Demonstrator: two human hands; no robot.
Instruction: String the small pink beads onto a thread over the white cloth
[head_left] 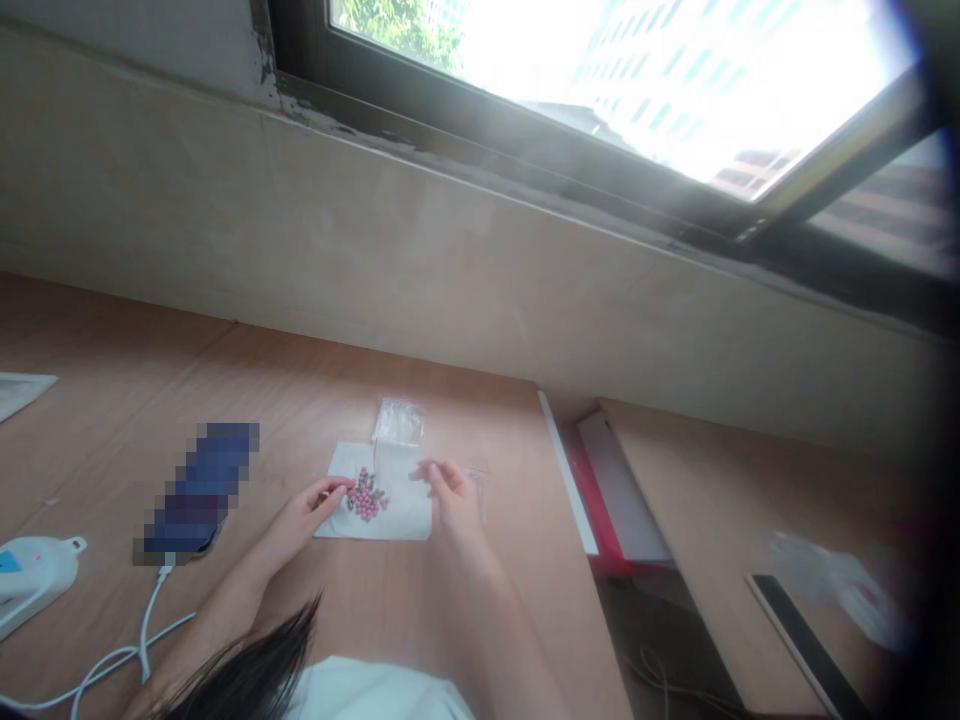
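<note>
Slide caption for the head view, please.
Left hand beside a pink-and-green cluster on a white sheet, right hand opposite.

The cluster (366,502) is pink-and-green, the sheet (409,512) white

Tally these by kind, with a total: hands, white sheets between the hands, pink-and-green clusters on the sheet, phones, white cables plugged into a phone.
Hands (left hand, right hand): 2
White sheet: 1
Pink-and-green cluster: 1
Phone: 1
White cable: 1
Total: 6
The cluster's single pieces are too small to count surely.
</note>
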